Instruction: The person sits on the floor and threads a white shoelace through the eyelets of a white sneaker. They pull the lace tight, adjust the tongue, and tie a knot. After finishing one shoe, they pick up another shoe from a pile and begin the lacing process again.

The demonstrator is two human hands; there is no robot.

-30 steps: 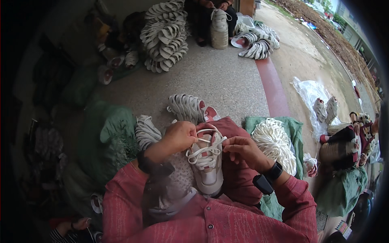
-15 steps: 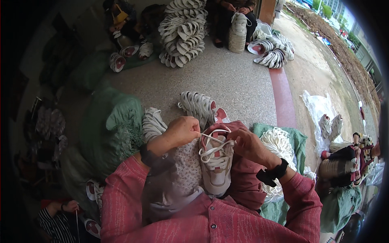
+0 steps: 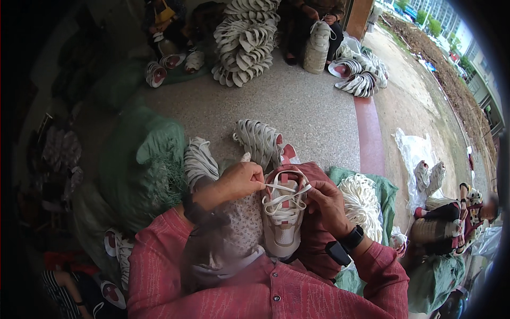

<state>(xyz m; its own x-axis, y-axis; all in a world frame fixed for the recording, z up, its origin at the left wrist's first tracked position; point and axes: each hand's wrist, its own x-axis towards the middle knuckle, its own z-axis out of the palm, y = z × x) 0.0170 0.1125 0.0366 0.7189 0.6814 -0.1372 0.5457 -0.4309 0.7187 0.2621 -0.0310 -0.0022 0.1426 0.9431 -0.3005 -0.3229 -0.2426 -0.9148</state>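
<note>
A beige and pink sneaker upper (image 3: 283, 236) lies across my lap, its toe pointing toward me. White shoelace (image 3: 284, 204) zigzags through its eyelets, with loops standing near the ankle opening. My left hand (image 3: 242, 178) is closed left of the opening, pinching a lace end that is drawn across the shoe. On the other side, my right hand (image 3: 328, 204) pinches the lace at the shoe's upper right edge between thumb and fingers. The inside of the shoe is partly covered by the laces.
Stacked uppers (image 3: 258, 141) lie just beyond my knees, with another stack (image 3: 200, 162) to their left. A bundle of white laces (image 3: 361, 204) sits on green sacking at my right. A large green sack (image 3: 146, 159) stands left. Other people sit around, one lacing a shoe (image 3: 317, 48).
My right hand has turned and come slightly lower, its fingers now showing more plainly beside the lace. The left hand still pinches its lace end. The whole view has shifted slightly.
</note>
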